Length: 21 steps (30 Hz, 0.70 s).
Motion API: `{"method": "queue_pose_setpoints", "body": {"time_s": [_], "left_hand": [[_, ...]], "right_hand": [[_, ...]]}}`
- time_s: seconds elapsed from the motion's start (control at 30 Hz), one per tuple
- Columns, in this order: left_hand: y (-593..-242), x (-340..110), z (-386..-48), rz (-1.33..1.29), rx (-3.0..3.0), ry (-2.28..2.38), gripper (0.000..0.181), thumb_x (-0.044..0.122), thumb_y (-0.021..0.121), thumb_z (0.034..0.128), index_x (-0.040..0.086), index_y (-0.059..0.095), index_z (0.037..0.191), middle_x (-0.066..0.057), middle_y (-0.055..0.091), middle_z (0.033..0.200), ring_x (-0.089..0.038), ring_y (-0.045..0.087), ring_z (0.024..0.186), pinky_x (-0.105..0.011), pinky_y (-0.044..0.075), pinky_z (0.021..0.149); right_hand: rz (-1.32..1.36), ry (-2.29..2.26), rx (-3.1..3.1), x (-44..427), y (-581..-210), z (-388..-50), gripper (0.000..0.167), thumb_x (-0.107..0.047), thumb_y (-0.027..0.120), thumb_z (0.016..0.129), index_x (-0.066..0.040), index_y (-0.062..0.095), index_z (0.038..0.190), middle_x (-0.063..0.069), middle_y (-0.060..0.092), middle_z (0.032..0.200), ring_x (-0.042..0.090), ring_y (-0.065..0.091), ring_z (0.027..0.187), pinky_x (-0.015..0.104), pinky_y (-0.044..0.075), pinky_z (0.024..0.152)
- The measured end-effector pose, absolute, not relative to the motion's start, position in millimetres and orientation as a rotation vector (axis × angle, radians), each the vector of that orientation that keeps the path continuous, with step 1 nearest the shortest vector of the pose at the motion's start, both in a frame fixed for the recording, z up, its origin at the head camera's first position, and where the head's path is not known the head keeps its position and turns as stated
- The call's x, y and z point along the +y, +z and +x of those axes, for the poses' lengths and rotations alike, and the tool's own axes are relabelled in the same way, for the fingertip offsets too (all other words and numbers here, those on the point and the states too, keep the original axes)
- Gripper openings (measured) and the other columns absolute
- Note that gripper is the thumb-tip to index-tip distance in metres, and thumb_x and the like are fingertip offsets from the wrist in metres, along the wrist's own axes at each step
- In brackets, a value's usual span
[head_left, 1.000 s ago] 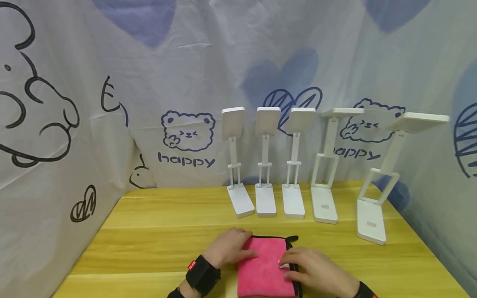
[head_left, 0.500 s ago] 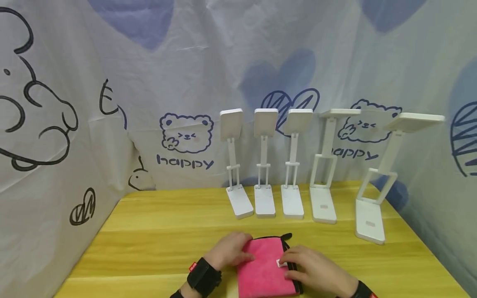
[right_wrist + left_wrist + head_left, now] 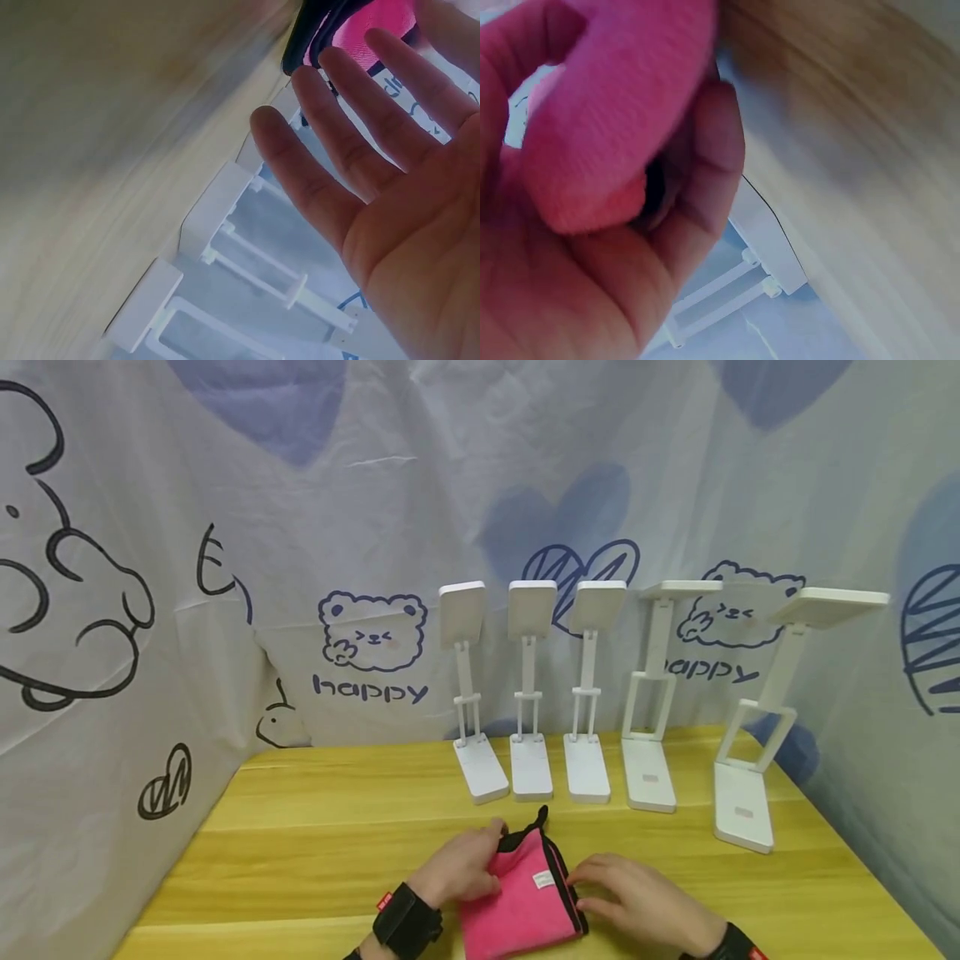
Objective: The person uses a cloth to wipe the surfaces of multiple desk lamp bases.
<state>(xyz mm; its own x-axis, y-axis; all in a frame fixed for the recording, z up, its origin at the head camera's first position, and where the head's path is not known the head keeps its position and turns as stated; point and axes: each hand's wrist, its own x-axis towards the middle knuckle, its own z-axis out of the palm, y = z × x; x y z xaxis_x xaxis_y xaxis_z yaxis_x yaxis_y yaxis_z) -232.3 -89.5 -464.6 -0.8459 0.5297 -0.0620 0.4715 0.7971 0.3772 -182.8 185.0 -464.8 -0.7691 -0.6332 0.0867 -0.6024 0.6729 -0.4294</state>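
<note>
A folded pink plush cloth [image 3: 517, 906] with black edging, a small white label and a black loop at its top lies at the front of the table, turned at a slant. My left hand [image 3: 461, 867] grips its left side, thumb on top. In the left wrist view the fingers of the left hand [image 3: 690, 195] curl round the cloth [image 3: 622, 105], which bends into a fold against the palm. At the cloth's right edge is my right hand [image 3: 641, 897], holding nothing. In the right wrist view the right hand's fingers [image 3: 322, 142] are extended and spread, near the cloth's black edge.
Several white folding desk lamps stand in a row along the back, from the leftmost lamp [image 3: 480, 768] to the rightmost lamp [image 3: 742, 806]. Behind them hangs a printed curtain [image 3: 375, 527], which also encloses both sides of the yellow wooden table [image 3: 322, 827].
The cloth has turned counterclockwise and shifted left, its upper left part now bunched under the left hand. My right hand, earlier over the label, is now at the cloth's right edge.
</note>
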Motion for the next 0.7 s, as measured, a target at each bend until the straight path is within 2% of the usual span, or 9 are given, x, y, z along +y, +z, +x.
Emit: {"method": "queue_pose_setpoints", "body": {"time_s": [0.03,0.1,0.13,0.2,0.27,0.3,0.5,0.6,0.7], "left_hand": [[-465,-90,-232,0.793,2.842,0.514,0.067,0.012,0.078,0.0728,0.005,0.047,0.132,-0.005,0.067,0.093,-0.012,0.060,0.081,-0.029,0.051,0.071],[-465,-90,-233,0.813,2.899,0.504,0.064,0.007,0.076,0.0712,0.003,0.052,0.130,-0.006,0.068,0.097,-0.012,0.061,0.084,-0.031,0.052,0.073],[-465,-90,-233,0.826,2.931,0.501,0.058,0.004,0.075,0.0700,0.003,0.057,0.125,-0.004,0.068,0.097,-0.012,0.060,0.085,-0.030,0.052,0.073],[-466,-90,-234,0.861,3.000,0.504,0.041,0.000,0.073,0.0672,0.009,0.063,0.106,0.001,0.066,0.088,-0.011,0.057,0.079,-0.028,0.048,0.066],[-466,-91,-234,0.914,3.065,0.502,0.032,-0.002,0.072,0.0654,0.016,0.061,0.089,0.006,0.062,0.077,-0.010,0.053,0.073,-0.026,0.043,0.060],[-466,-91,-234,0.949,3.091,0.493,0.032,-0.003,0.072,0.0651,0.017,0.060,0.087,0.007,0.061,0.075,-0.010,0.052,0.072,-0.025,0.042,0.058],[-474,-95,-230,1.211,3.107,0.293,0.033,-0.001,0.073,0.0711,0.021,0.060,0.093,0.007,0.052,0.080,-0.009,0.049,0.073,-0.022,0.042,0.060],[-478,-98,-227,1.233,3.034,0.251,0.033,-0.001,0.071,0.0748,0.022,0.059,0.095,0.006,0.043,0.086,-0.008,0.043,0.073,-0.021,0.039,0.063],[-475,-100,-223,1.201,2.954,0.243,0.029,0.005,0.072,0.0765,0.023,0.058,0.095,0.007,0.047,0.092,-0.008,0.045,0.079,-0.022,0.042,0.067]], "right_hand": [[-1.040,-0.679,2.814,186,-465,-183,0.028,-0.038,0.059,0.097,-0.022,0.070,0.117,-0.009,0.067,0.113,0.010,0.062,0.105,0.037,0.053,0.090],[-1.059,-0.669,2.825,187,-466,-183,0.028,-0.036,0.060,0.096,-0.020,0.070,0.117,-0.008,0.067,0.113,0.010,0.063,0.105,0.037,0.053,0.090],[-1.068,-0.666,2.826,188,-466,-183,0.028,-0.035,0.060,0.096,-0.019,0.070,0.117,-0.008,0.067,0.113,0.010,0.063,0.105,0.037,0.053,0.090],[-1.086,-0.673,2.820,189,-466,-184,0.028,-0.034,0.060,0.097,-0.018,0.070,0.117,-0.007,0.067,0.113,0.011,0.063,0.105,0.037,0.053,0.090],[-1.079,-0.686,2.808,190,-466,-185,0.028,-0.034,0.059,0.097,-0.018,0.070,0.117,-0.007,0.068,0.114,0.012,0.064,0.105,0.038,0.053,0.089],[-1.072,-0.691,2.803,191,-466,-185,0.028,-0.034,0.058,0.097,-0.017,0.070,0.117,-0.006,0.068,0.114,0.012,0.064,0.105,0.038,0.053,0.090],[-1.049,-0.709,2.782,196,-466,-186,0.029,-0.034,0.057,0.098,-0.016,0.069,0.118,-0.006,0.068,0.115,0.012,0.064,0.105,0.039,0.053,0.089],[-1.037,-0.718,2.777,197,-466,-187,0.030,-0.035,0.056,0.098,-0.016,0.069,0.118,-0.006,0.068,0.115,0.012,0.064,0.105,0.038,0.053,0.089],[-1.059,-0.721,2.787,199,-466,-188,0.029,-0.035,0.057,0.098,-0.017,0.069,0.117,-0.006,0.068,0.114,0.012,0.064,0.104,0.038,0.054,0.087]]}}
